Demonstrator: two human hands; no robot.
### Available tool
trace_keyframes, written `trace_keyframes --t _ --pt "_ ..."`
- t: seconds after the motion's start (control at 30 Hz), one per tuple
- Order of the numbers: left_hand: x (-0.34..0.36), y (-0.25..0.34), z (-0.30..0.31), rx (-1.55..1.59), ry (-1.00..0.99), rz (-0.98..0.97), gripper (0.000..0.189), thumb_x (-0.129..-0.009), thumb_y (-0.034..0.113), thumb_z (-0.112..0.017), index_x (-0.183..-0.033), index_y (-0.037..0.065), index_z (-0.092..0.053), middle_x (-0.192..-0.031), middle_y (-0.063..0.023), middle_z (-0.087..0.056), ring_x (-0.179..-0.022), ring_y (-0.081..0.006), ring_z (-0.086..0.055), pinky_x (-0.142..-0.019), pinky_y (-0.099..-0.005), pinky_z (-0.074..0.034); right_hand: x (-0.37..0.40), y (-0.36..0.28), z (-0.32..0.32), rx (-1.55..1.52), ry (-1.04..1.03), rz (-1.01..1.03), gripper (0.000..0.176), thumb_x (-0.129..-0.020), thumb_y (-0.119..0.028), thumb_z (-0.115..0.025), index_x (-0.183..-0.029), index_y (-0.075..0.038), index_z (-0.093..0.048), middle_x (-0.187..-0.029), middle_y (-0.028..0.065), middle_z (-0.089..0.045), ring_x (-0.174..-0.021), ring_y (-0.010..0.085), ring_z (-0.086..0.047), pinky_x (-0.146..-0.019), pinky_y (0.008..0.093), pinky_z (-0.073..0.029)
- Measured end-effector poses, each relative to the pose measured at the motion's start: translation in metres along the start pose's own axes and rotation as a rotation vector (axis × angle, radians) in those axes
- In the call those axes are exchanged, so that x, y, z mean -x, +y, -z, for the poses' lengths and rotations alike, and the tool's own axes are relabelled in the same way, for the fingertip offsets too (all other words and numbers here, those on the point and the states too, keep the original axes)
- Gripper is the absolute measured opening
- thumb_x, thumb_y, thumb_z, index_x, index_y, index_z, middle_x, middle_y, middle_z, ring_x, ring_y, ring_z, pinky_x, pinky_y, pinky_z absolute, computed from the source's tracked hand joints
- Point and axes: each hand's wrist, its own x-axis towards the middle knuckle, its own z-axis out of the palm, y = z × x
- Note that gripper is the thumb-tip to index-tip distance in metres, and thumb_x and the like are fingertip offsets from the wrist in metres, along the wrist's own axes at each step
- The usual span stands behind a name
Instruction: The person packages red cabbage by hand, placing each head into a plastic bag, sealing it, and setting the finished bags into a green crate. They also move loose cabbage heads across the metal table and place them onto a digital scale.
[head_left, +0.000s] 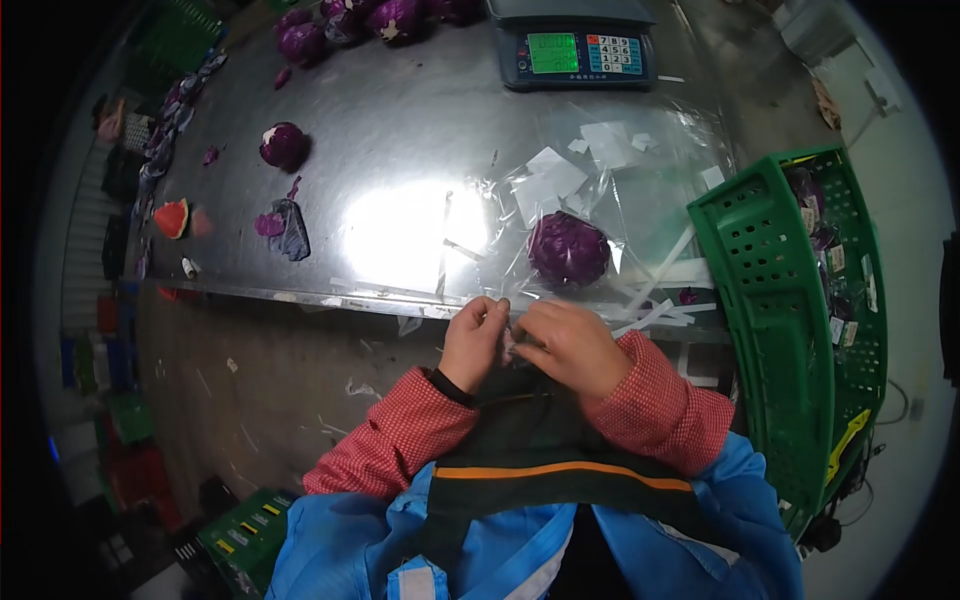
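Just in front of the table's near edge, my left hand is closed with its thumb and fingers pressed together. Close beside it, my right hand is closed too, its fingertips meeting the left ones. A small pale, pinkish bit shows between the fingertips; I cannot tell what it is. Right beyond my hands lies a red cabbage on the metal table, with clear plastic film spread about it. White paper pieces lie on the film behind the cabbage.
A digital scale stands at the back. To the right leans a green crate with labelled, wrapped cabbages. Another red cabbage, loose leaves and a red wedge-shaped piece are on the left. More cabbages sit at the far left.
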Motion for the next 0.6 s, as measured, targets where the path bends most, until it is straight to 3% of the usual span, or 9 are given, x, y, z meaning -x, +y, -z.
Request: trace_keyframes --t 0.13,0.23,0.3,0.33,0.37,0.43,0.5,0.6 --pt "-0.004 -0.008 0.003 -0.065 0.008 -0.030 0.025 -0.096 0.024 -0.053 -0.079 0.007 -0.049 -0.056 -0.0019 -0.053 -0.043 -0.0093 -0.048 -0.041 -0.0226 -0.038 -0.006 0.003 -0.002 -0.086 -0.124 -0.086 0.015 -0.075 -0.016 -0.064 -0.079 -0.006 -0.055 -0.076 0.0114 -0.056 -0.074 0.0315 -0.057 -0.064 0.0418 -0.044" --pt "-0.007 -0.007 0.002 -0.040 0.040 -0.033 0.024 -0.095 0.024 -0.053 -0.079 0.007 -0.049 -0.056 -0.0021 -0.054 -0.044 -0.0094 -0.049 -0.042 -0.0227 -0.038 0.011 0.000 0.010 -0.101 -0.043 -0.081 0.016 -0.071 -0.014 -0.066 -0.078 -0.005 -0.055 -0.076 0.0121 -0.056 -0.070 0.0312 -0.057 -0.061 0.0408 -0.044" --pt "-0.009 -0.002 0.005 -0.001 0.069 -0.026 0.024 -0.095 0.023 -0.053 -0.079 0.007 -0.049 -0.056 -0.0021 -0.054 -0.046 -0.0097 -0.049 -0.043 -0.0229 -0.039 0.048 -0.010 0.052 -0.092 0.070 -0.227 0.018 -0.068 -0.009 -0.067 -0.078 -0.003 -0.054 -0.074 0.0117 -0.054 -0.067 0.0298 -0.056 -0.059 0.0390 -0.044" --pt "-0.009 0.001 0.007 -0.019 0.048 -0.006 0.023 -0.095 0.023 -0.053 -0.079 0.007 -0.049 -0.056 -0.0024 -0.054 -0.046 -0.0099 -0.049 -0.044 -0.0229 -0.039 0.083 0.005 0.068 0.030 0.152 -0.254 0.020 -0.064 -0.005 -0.068 -0.077 -0.002 -0.053 -0.072 0.0110 -0.052 -0.065 0.0288 -0.055 -0.059 0.0378 -0.045" --pt "-0.007 0.002 0.010 -0.037 0.026 0.015 0.023 -0.095 0.023 -0.053 -0.079 0.007 -0.049 -0.057 -0.0027 -0.054 -0.046 -0.0101 -0.049 -0.044 -0.0229 -0.039 0.117 0.014 0.084 0.159 0.243 -0.404 0.020 -0.063 -0.004 -0.067 -0.077 -0.002 -0.052 -0.072 0.0111 -0.052 -0.065 0.0293 -0.055 -0.059 0.0382 -0.045" --pt "-0.005 0.000 0.018 -0.020 -0.010 0.035 0.023 -0.094 0.023 -0.054 -0.079 0.007 -0.050 -0.059 -0.0043 -0.055 -0.046 -0.0109 -0.050 -0.044 -0.0235 -0.039 0.196 0.048 0.113 0.605 0.070 -0.570 0.018 -0.064 -0.004 -0.067 -0.075 -0.003 -0.052 -0.075 0.0145 -0.056 -0.070 0.0310 -0.059 -0.061 0.0411 -0.047" --pt "-0.007 -0.006 0.026 0.059 -0.031 0.055 0.020 -0.095 0.023 -0.052 -0.084 0.006 -0.050 -0.060 -0.0050 -0.056 -0.047 -0.0117 -0.050 -0.045 -0.0239 -0.041 0.298 0.094 0.104 0.884 -0.582 -0.996 0.029 -0.064 -0.011 -0.070 -0.090 -0.005 -0.059 -0.078 0.0163 -0.058 -0.073 0.0327 -0.061 -0.064 0.0429 -0.050" --pt "-0.005 -0.004 0.032 0.059 0.073 0.046 0.016 -0.097 0.021 -0.046 -0.093 0.006 -0.050 -0.059 -0.0044 -0.055 -0.047 -0.0134 -0.051 -0.047 -0.0250 -0.044 0.287 0.101 0.089 0.800 -0.595 -1.022 0.036 -0.066 -0.011 -0.069 -0.100 -0.006 -0.060 -0.081 0.0151 -0.058 -0.077 0.0304 -0.061 -0.065 0.0419 -0.049"
